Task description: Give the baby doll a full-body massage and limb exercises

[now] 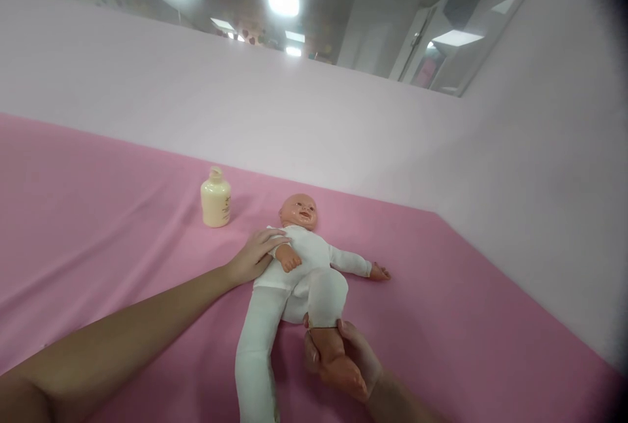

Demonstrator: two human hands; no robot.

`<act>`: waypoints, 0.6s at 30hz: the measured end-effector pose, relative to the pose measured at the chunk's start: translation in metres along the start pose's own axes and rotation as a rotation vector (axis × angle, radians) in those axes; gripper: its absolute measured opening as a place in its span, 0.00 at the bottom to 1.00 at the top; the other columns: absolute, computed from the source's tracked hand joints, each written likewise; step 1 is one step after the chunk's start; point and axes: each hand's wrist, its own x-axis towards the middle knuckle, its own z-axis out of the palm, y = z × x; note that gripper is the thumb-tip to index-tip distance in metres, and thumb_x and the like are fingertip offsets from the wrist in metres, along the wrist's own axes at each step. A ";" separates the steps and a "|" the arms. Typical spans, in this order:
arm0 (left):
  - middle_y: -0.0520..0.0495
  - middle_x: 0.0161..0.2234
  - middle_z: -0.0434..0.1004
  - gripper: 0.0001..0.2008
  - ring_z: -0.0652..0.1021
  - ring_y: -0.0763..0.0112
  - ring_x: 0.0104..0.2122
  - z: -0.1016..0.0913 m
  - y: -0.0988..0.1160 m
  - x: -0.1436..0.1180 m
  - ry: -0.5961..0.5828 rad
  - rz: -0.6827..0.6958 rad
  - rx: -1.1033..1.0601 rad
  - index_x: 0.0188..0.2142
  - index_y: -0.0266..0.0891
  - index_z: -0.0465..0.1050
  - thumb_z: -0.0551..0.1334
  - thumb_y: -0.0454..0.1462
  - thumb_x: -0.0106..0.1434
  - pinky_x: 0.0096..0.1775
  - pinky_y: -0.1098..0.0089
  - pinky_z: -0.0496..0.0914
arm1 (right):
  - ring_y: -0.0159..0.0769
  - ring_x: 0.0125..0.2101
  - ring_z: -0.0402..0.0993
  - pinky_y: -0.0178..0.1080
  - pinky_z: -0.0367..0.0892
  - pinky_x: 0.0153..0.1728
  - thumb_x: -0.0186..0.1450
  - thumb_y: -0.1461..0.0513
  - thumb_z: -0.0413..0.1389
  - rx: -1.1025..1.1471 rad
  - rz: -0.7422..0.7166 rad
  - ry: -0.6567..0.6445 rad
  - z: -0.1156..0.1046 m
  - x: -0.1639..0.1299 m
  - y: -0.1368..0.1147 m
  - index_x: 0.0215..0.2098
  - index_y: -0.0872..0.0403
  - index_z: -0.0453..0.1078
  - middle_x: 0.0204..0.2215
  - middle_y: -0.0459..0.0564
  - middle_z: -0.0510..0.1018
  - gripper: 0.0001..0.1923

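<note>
A baby doll [294, 292] with a white cloth body lies on its back, its bare head pointing away from me. My left hand [258, 254] rests around the doll's upper arm at its side, fingers laid over the sleeve towards the chest. Just past those fingers shows the doll's small hand [288, 258]. My right hand [360, 348] is wrapped around the doll's lower leg above the foot [343, 371], and that leg is bent at the knee. The doll's other leg [255, 357] stretches straight towards me, its end cut off by the frame.
A cream pump bottle [216, 201] stands upright left of the doll's head. Under everything lies a pink sheet [441, 318] with some creases. Pale walls [220, 96] rise behind and to the right, with a window [318, 11] reflecting ceiling lights above.
</note>
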 end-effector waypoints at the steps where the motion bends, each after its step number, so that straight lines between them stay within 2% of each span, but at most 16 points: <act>1: 0.43 0.59 0.66 0.23 0.65 0.58 0.59 0.000 0.000 0.000 0.006 -0.007 -0.007 0.58 0.46 0.65 0.50 0.30 0.66 0.60 0.54 0.58 | 0.28 0.24 0.68 0.32 0.62 0.29 0.59 0.44 0.58 0.043 -0.013 -0.019 0.001 0.000 0.000 0.44 0.57 0.70 0.25 0.46 0.73 0.27; 3: 0.42 0.57 0.67 0.21 0.66 0.58 0.58 0.001 -0.001 0.000 0.039 -0.037 -0.044 0.58 0.45 0.64 0.51 0.32 0.67 0.60 0.53 0.58 | 0.28 0.21 0.67 0.31 0.61 0.25 0.58 0.43 0.58 0.104 -0.039 -0.119 0.001 -0.001 0.001 0.44 0.57 0.69 0.23 0.47 0.73 0.29; 5: 0.40 0.57 0.67 0.20 0.67 0.58 0.57 0.003 -0.003 -0.001 0.117 -0.124 -0.115 0.59 0.43 0.61 0.53 0.36 0.68 0.59 0.53 0.59 | 0.28 0.18 0.67 0.30 0.59 0.20 0.55 0.40 0.58 0.113 -0.031 -0.281 -0.001 -0.002 0.002 0.44 0.56 0.68 0.23 0.47 0.75 0.32; 7: 0.38 0.57 0.66 0.22 0.66 0.57 0.58 0.006 -0.007 -0.001 0.212 -0.249 -0.228 0.61 0.41 0.56 0.54 0.40 0.69 0.60 0.52 0.59 | 0.28 0.18 0.68 0.28 0.58 0.18 0.50 0.40 0.63 0.091 0.045 -0.451 -0.003 -0.002 0.001 0.41 0.57 0.69 0.23 0.47 0.77 0.33; 9: 0.37 0.59 0.63 0.25 0.65 0.58 0.60 0.008 -0.013 0.000 0.305 -0.362 -0.364 0.62 0.40 0.51 0.53 0.42 0.69 0.62 0.53 0.57 | 0.27 0.19 0.70 0.27 0.61 0.20 0.45 0.47 0.70 0.016 0.167 -0.587 -0.004 0.000 -0.003 0.38 0.59 0.71 0.22 0.46 0.77 0.31; 11: 0.38 0.60 0.61 0.27 0.63 0.60 0.62 0.009 -0.019 0.001 0.393 -0.438 -0.475 0.63 0.42 0.48 0.55 0.43 0.68 0.63 0.55 0.56 | 0.27 0.22 0.73 0.27 0.64 0.24 0.42 0.55 0.73 -0.094 0.279 -0.639 -0.003 0.002 -0.007 0.36 0.61 0.72 0.24 0.46 0.77 0.28; 13: 0.40 0.60 0.61 0.28 0.62 0.60 0.62 0.009 -0.024 0.002 0.467 -0.517 -0.550 0.62 0.45 0.48 0.57 0.43 0.66 0.63 0.56 0.57 | 0.30 0.27 0.76 0.28 0.68 0.30 0.43 0.60 0.73 -0.201 0.367 -0.619 -0.002 0.003 -0.010 0.37 0.62 0.72 0.29 0.50 0.80 0.27; 15: 0.42 0.58 0.63 0.27 0.63 0.60 0.61 0.008 -0.028 0.003 0.501 -0.603 -0.605 0.60 0.46 0.51 0.59 0.43 0.64 0.62 0.56 0.59 | 0.34 0.33 0.78 0.32 0.70 0.36 0.44 0.60 0.73 -0.241 0.399 -0.590 -0.002 0.005 -0.010 0.39 0.62 0.72 0.34 0.53 0.81 0.27; 18: 0.44 0.54 0.66 0.25 0.65 0.60 0.59 0.007 -0.031 0.003 0.517 -0.674 -0.644 0.57 0.47 0.54 0.60 0.43 0.63 0.61 0.55 0.60 | 0.40 0.37 0.79 0.35 0.71 0.39 0.39 0.57 0.74 -0.252 0.356 -0.658 -0.009 0.011 -0.006 0.37 0.62 0.71 0.36 0.56 0.81 0.31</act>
